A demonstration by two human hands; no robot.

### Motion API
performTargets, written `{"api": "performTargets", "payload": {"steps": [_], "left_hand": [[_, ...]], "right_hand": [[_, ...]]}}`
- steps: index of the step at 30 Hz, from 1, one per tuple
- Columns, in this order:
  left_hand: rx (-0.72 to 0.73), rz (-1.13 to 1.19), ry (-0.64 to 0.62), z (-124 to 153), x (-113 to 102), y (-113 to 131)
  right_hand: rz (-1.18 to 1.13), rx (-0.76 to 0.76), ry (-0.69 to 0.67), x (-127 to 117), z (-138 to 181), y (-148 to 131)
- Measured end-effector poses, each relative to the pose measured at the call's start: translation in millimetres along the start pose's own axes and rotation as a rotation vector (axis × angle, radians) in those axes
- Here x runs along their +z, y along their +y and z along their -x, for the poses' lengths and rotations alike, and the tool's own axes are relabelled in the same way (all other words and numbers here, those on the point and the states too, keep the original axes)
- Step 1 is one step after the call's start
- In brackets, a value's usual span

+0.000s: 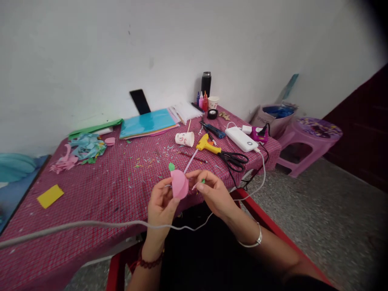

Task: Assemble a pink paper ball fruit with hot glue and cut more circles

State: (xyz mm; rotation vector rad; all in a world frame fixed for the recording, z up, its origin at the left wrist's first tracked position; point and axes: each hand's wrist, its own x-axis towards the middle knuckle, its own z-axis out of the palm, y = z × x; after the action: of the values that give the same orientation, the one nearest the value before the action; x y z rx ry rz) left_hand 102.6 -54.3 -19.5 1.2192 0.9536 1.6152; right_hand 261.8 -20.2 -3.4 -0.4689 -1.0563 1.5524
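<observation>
My left hand (162, 204) is closed on a folded pink paper circle (180, 185), held upright above the table's front edge. A small green paper piece (171, 166) shows just above the circle; whether it is attached I cannot tell. My right hand (215, 194) pinches a small pink paper strip (195, 186), with a bit of green (203, 181) at the fingertips. Beyond the hands lies a yellow glue gun (209, 144) with a pale glue stick (190, 161) pointing toward the pink circle. Black scissors (235, 161) rest right of it.
A white cable (121, 223) crosses before my wrists. On the checked tablecloth (100, 190) lie a tipped paper cup (184, 139), a blue cutter (215, 130), a white power bank (241, 138), coloured sheets (148, 122), paper scraps (87, 146) and a yellow paper (50, 196). A pink stool (303, 141) stands right.
</observation>
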Motion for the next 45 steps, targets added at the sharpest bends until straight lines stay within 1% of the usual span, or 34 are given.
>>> {"api": "performTargets", "payload": {"steps": [3, 6, 8, 10, 14, 17, 19, 21, 25, 28, 31, 33, 35, 38, 45], "left_hand": [[0.03, -0.071, 0.069, 1.8, 0.6, -3.0], [0.086, -0.218, 0.147, 2.6, 3.5, -2.8], [0.119, -0.289, 0.178, 2.5, 5.5, -3.5], [0.131, -0.309, 0.195, 2.3, 7.0, -5.7], [0.143, -0.252, 0.171, 2.7, 9.3, -11.0], [0.16, -0.276, 0.128, 2.6, 9.9, -11.0], [0.173, -0.334, 0.136, 1.5, 9.3, -9.0], [0.173, -0.342, 0.162, -0.6, 8.0, -6.3], [0.114, -0.132, 0.238, -5.3, 4.4, -1.9], [0.062, 0.002, 0.362, -8.4, 2.3, 0.0], [-0.005, 0.108, 0.478, -12.1, 1.1, 1.6], [-0.06, 0.175, 0.526, -15.0, 0.4, 2.8], [-0.11, 0.257, 0.544, -17.7, -0.6, 4.0], [-0.16, 0.363, 0.528, -20.7, -1.9, 5.7], [-0.186, 0.416, 0.476, -22.1, 0.3, 9.7]], "right_hand": [[0.001, -0.016, -0.009, -0.3, 1.5, 0.5], [0.017, -0.037, -0.017, 0.1, 2.5, 0.4], [0.042, -0.058, -0.03, 0.9, 3.0, -0.6], [0.08, -0.08, -0.05, 1.9, 3.6, -2.0], [0.137, -0.094, -0.074, 3.2, 5.2, -3.6], [0.147, -0.093, -0.075, 3.0, 6.6, -3.3], [0.148, -0.09, -0.078, 2.7, 7.3, -3.1], [0.146, -0.086, -0.08, 2.6, 7.7, -3.2], [0.141, -0.092, -0.082, 2.8, 7.8, -3.4], [0.113, -0.07, -0.089, 2.9, 8.0, -2.9], [0.069, -0.017, -0.065, 2.4, 8.8, -0.8], [0.03, 0.03, -0.044, 1.9, 9.5, 1.8], [-0.011, 0.07, -0.037, 1.7, 10.3, 5.1], [-0.045, 0.105, -0.041, 2.5, 11.4, 9.8], [-0.021, 0.135, -0.087, 6.6, 12.2, 14.4]]}}
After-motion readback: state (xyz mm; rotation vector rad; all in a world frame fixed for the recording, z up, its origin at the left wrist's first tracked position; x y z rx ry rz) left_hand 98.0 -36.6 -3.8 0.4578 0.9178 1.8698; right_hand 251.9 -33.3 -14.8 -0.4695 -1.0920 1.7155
